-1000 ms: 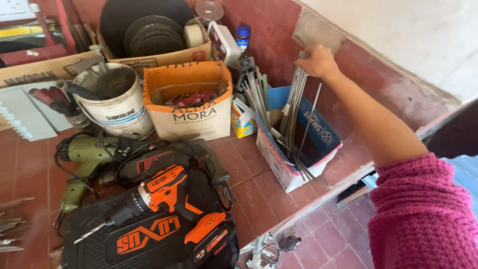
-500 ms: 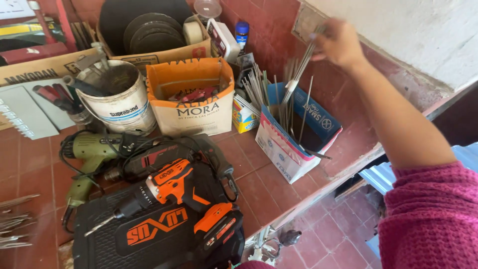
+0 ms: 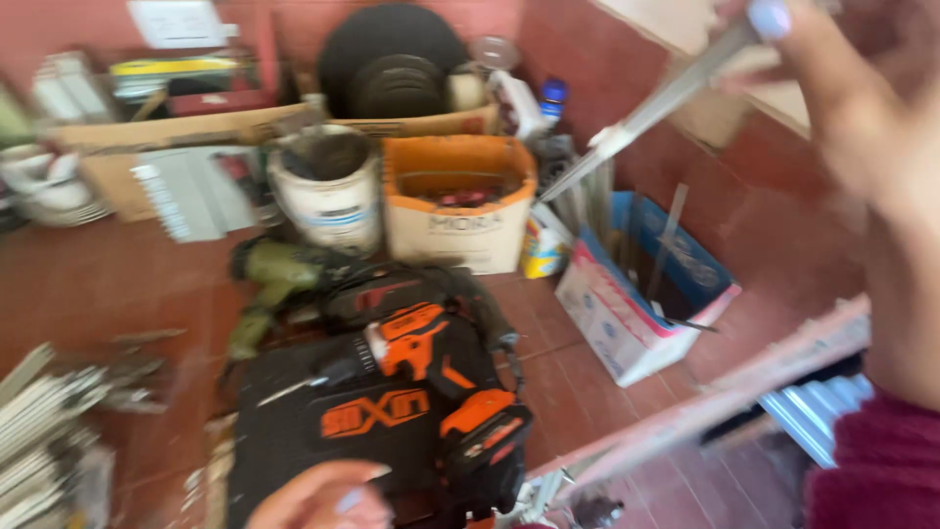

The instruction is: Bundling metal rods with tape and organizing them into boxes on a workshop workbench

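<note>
The picture is blurred by motion. My right hand (image 3: 847, 118) is raised at the top right, shut on a bundle of thin grey metal rods (image 3: 646, 110) that slants down to the left. The rods hang above a blue and white cardboard box (image 3: 627, 318) that holds a few more rods. My left hand (image 3: 321, 496) shows only as fingertips at the bottom edge, at the near rim of a black tool case (image 3: 294, 431). Whether it grips anything is hidden. An orange and black cordless drill (image 3: 431, 355) lies on the case.
A green angle grinder (image 3: 272, 276), a white bucket (image 3: 328, 196), an orange-topped carton (image 3: 458, 206) and black discs (image 3: 392, 54) crowd the red tiled shelf (image 3: 117, 284). Metal strips (image 3: 44, 431) lie at the left. The shelf edge (image 3: 725, 392) runs diagonally at the right.
My right hand has lifted the rods up out of the blue and white box and closer to the camera. My left hand has come into view at the bottom.
</note>
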